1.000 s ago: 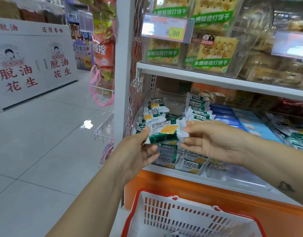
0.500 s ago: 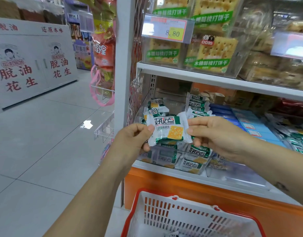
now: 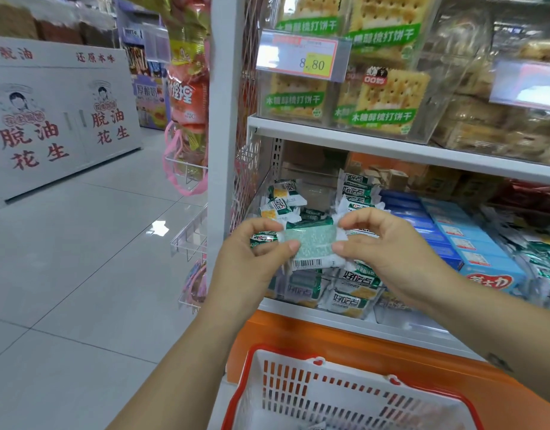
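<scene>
I hold the packet (image 3: 309, 243) at mid-frame, up in front of the lower shelf (image 3: 345, 324). Its back faces the camera, with the barcode (image 3: 307, 263) along its lower edge. Its long axis runs left to right across the frame.

My left hand (image 3: 252, 259) pinches the left end, thumb in front and fingers (image 3: 262, 225) curled behind. My right hand (image 3: 382, 243) pinches the crimped right end the same way. Both sets of fingers are clamped on the packet, one at each end, and neither hand is nearer than the other.

The basket (image 3: 252, 367) sits at the bottom of the frame, below the packet and well apart from it. If the packet goes in, I judge that one hand must let go and the other carry it straight down. The right hand looks more squarely over the basket's middle.
</scene>
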The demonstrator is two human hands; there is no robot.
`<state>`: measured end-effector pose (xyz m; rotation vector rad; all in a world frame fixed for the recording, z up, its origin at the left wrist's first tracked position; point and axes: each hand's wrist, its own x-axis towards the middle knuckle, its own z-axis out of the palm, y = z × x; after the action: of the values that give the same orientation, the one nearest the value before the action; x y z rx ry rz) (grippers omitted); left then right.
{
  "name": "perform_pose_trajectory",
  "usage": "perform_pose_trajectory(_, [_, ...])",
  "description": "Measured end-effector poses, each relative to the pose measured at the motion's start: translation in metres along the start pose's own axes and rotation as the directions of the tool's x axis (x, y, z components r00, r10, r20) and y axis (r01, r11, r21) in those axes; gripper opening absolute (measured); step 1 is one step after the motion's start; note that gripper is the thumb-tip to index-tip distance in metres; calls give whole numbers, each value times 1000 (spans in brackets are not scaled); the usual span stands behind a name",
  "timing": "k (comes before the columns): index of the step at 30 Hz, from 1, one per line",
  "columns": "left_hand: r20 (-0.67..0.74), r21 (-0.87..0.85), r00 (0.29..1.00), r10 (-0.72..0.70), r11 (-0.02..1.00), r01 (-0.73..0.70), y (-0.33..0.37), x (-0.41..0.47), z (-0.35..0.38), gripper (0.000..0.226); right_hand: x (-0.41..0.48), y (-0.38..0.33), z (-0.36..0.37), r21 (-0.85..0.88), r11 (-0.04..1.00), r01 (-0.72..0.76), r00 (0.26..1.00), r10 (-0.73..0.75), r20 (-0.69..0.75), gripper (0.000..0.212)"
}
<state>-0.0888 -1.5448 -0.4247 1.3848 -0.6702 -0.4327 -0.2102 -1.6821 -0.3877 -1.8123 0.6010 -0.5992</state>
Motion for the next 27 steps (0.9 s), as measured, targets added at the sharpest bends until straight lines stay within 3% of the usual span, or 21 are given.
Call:
perform_pose_trajectory(3, [6,-57,999,42,998,-41,1,0,1,45,-4,4,5,50,996,71,997,-72,14,31])
perform_pose_trajectory(7, [70,-34,993,96,995,-94,-1,0,2,54,-7,10,8,30,985,169,982,-166,-90,33])
perform_pose_trajectory(11, [106,67,982,155,984,-162,-5,0,3,52,-10,16,10,70,982,177,976,-166,-144,36])
perform_pose_trajectory(17, [138,121,981,134,981,-151,-6,1,1,35,-9,17,9,101,980,173,976,-157,-154,36])
perform_pose_trajectory(22, [179,68,983,-27,998,15,-3,1,-2,16,-9,12,6,111,983,144,983,-129,-127,29])
perform_pose_trajectory(24, [156,-19,979,-132,990,137,-4,2,-1,19,-11,9,5,17,991,130,990,-129,-60,20])
perform_pose_trajectory(27, [133,-222,950,-281,926,305,-5,5,2,23,-13,2,1,-185,949,257,965,-242,98,12])
